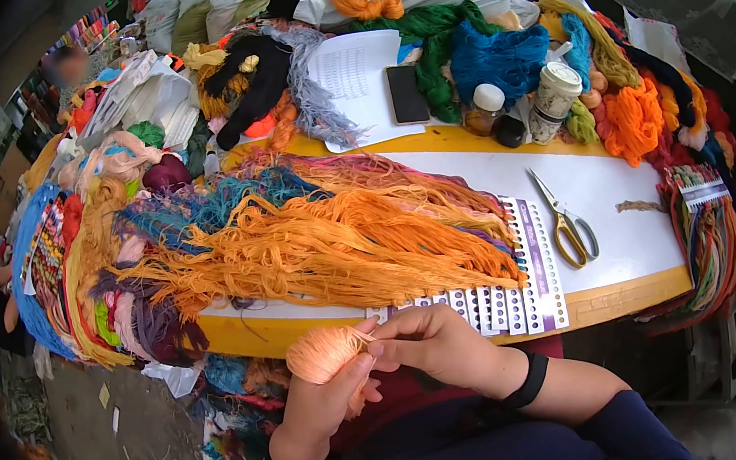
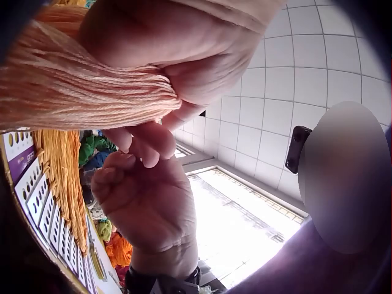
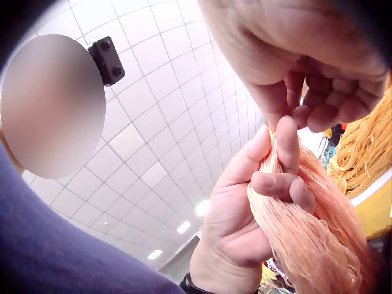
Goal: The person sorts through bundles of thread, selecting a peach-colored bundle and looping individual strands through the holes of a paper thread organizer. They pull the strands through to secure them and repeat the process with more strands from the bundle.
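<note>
My left hand (image 1: 318, 407) grips a skein of peach embroidery thread (image 1: 322, 355) near its gathered end, in front of the table's near edge. In the right wrist view, the left fingers (image 3: 272, 184) curl round the strands, and the skein hangs loose below them. My right hand (image 1: 437, 343) meets the left fingertips at the gathered end, its thumb and forefinger pinching the thread there; the strand between them is mostly hidden. Beyond the hands lies a thick bundle of orange threads (image 1: 323, 246), attached to white punched thread cards (image 1: 536, 262).
Scissors (image 1: 565, 221) lie on the white tabletop (image 1: 621, 235), right of the cards. Further back are a phone (image 1: 408, 94), printed sheets (image 1: 346, 81), a lidded jar (image 1: 485, 108) and a paper cup (image 1: 554, 97). Coloured skeins (image 1: 75, 274) are heaped at the left; more threads (image 1: 711, 236) hang at the right end.
</note>
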The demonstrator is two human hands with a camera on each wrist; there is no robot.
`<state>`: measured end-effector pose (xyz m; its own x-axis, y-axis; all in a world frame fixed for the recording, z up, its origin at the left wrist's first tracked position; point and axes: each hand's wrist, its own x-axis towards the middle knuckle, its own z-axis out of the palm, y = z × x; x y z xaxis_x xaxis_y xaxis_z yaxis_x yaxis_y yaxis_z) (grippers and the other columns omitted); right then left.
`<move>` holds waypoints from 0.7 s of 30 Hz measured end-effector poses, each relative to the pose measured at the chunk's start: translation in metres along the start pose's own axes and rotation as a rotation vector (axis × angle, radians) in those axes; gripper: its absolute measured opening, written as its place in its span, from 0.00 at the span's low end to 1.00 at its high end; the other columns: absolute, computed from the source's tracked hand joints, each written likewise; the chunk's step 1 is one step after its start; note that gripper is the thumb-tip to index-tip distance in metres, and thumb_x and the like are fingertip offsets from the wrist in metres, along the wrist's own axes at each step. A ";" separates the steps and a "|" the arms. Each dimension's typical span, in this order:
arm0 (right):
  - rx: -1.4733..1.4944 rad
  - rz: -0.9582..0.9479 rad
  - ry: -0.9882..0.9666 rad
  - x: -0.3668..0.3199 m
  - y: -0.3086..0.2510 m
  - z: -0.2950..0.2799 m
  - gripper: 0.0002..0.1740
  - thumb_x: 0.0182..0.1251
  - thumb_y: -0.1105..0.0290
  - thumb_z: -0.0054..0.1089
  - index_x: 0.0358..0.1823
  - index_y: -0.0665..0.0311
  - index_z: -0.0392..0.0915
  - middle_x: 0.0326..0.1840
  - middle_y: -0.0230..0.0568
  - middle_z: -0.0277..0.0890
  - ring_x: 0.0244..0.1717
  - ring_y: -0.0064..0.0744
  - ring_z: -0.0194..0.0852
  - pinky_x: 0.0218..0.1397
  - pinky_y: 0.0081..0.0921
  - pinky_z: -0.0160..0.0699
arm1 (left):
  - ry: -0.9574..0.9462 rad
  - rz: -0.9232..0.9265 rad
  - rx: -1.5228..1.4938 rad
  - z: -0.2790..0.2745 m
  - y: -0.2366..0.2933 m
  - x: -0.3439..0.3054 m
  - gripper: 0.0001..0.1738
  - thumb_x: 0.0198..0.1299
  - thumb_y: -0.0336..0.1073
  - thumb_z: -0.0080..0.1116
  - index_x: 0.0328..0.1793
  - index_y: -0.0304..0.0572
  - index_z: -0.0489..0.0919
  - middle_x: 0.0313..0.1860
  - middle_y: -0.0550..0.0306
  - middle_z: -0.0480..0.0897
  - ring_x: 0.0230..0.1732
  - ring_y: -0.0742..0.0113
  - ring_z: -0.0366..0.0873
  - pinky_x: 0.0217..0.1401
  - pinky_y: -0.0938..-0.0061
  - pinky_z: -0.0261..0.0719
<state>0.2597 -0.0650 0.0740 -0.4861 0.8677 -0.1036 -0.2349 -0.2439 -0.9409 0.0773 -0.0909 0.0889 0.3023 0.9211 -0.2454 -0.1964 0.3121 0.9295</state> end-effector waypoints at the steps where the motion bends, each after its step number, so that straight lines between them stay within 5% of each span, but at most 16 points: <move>1: 0.006 0.010 0.003 0.000 0.000 0.000 0.09 0.67 0.76 0.57 0.44 0.74 0.80 0.46 0.37 0.78 0.35 0.17 0.72 0.42 0.16 0.76 | 0.002 0.001 0.000 0.000 0.001 0.000 0.24 0.64 0.32 0.53 0.66 0.30 0.68 0.46 0.52 0.80 0.40 0.70 0.81 0.30 0.84 0.81; 21: -0.035 0.039 0.011 -0.003 -0.003 -0.003 0.10 0.68 0.74 0.56 0.46 0.72 0.80 0.34 0.33 0.79 0.36 0.17 0.73 0.43 0.16 0.74 | 0.033 0.026 0.014 0.005 -0.001 0.004 0.23 0.64 0.30 0.51 0.66 0.32 0.68 0.46 0.52 0.81 0.40 0.71 0.81 0.31 0.83 0.80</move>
<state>0.2640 -0.0655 0.0759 -0.4851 0.8626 -0.1436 -0.1860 -0.2622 -0.9469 0.0837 -0.0888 0.0889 0.2659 0.9363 -0.2295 -0.1906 0.2845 0.9396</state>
